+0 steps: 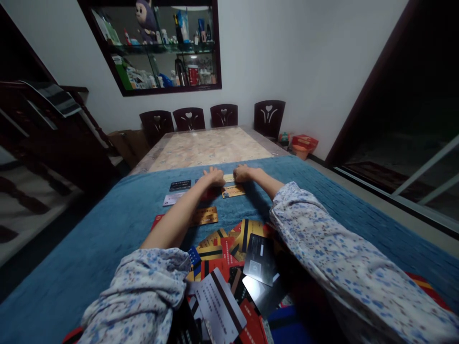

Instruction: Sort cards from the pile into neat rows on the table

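Observation:
Both my arms reach forward over a blue cloth. At the far end of the laid-out cards, my left hand [214, 177] and my right hand [243, 173] are on opposite sides of a pale yellow bank card [228, 178], fingers bent at its edges. Just below it lies a gold bank card [233, 191]. To the left are a black card [180, 185] and a whitish card [173, 198]. A darker gold card [205, 216] lies nearer me, partly behind my left forearm. Between my sleeves spreads a heap of mixed cards, including a silver card [220, 306] and a black card [258, 258].
The blue cloth [107, 229] covers the near part of a long table [201, 148]. Several dark chairs [269, 117] line its far end. Shelves [161, 48] are set in the wall behind. A red bag [304, 142] is on the floor at right.

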Demonstrator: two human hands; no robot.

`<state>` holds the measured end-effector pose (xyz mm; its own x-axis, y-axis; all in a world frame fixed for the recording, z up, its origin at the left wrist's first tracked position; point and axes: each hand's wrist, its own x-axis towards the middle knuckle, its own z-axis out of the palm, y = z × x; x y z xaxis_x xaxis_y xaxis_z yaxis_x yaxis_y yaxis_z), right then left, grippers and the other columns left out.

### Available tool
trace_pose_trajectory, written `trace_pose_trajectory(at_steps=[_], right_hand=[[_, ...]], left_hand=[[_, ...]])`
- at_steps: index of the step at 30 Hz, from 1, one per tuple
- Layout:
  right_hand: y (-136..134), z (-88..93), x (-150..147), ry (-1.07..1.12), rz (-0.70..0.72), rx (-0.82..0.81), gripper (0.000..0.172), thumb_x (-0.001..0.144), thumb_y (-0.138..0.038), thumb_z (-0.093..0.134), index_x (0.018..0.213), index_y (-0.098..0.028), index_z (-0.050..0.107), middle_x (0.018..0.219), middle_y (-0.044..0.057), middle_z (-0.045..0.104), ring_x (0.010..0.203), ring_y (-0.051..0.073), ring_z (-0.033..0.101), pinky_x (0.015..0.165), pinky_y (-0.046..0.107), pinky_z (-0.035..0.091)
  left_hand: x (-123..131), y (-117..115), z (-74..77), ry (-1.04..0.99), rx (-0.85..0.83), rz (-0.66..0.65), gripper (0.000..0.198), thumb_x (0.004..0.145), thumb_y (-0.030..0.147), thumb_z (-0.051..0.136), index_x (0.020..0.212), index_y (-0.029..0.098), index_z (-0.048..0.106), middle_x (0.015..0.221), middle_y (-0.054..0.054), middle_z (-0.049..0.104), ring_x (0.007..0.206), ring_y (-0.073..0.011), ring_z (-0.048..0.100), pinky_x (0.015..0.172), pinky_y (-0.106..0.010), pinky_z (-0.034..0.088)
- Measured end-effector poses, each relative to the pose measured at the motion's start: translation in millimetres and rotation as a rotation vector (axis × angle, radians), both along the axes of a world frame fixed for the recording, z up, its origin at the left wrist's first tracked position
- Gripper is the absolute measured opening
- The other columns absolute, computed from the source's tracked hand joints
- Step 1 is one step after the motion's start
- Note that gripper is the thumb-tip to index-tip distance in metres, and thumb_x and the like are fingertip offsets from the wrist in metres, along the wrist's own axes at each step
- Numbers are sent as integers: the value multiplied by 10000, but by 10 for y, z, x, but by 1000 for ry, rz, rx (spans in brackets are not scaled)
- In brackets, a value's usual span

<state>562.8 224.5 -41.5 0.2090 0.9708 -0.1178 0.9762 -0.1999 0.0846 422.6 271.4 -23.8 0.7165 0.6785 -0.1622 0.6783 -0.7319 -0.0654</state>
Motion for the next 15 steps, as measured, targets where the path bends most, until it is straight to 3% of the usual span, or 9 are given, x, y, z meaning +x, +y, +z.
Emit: trace_pose_trajectory(at_steps=[7,15], right_hand=[[-109,55,-50,-19,6,14,416,861,-279,545,1231,-130,665,1298,196,622,1172,302,601,961,379,500],[-391,239,-86,-17,37,68,572,857,-293,567,1422,-218,514,1409,156,545,1281,313,498,951,373,486]], left_hand=[[-91,-47,37,-22,29,-34,380,770,162,558,1134,132,665,1332,-201,566,1319,-376,405,1082,-608,310],[-247,-243,117,-151,108,-112,410,830,172,477,1209,128,629,1349,-209,539,1289,-377,374,1028,-567,331]])
